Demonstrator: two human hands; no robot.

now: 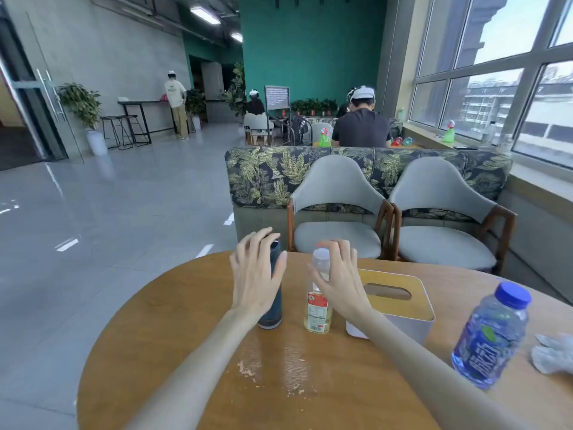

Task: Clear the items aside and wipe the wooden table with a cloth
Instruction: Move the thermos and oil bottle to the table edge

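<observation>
Two bare hands reach across the round wooden worktop (192, 308), clearing not yet begun: left hand (257, 274), fingers spread, nears a dark cylindrical flask (273, 308); right hand (339, 279), fingers spread, nears a clear yellow-liquid bottle (317, 308). Next, likely, both must grip and shift them. The crumpled white cloth (552, 355) lies at the right edge.

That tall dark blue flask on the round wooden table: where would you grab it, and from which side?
Grip the tall dark blue flask around its straight middle, coming from the near left, where the open left hand is. It stands upright, and the clear bottle with yellowish liquid crowds its right side.
</observation>
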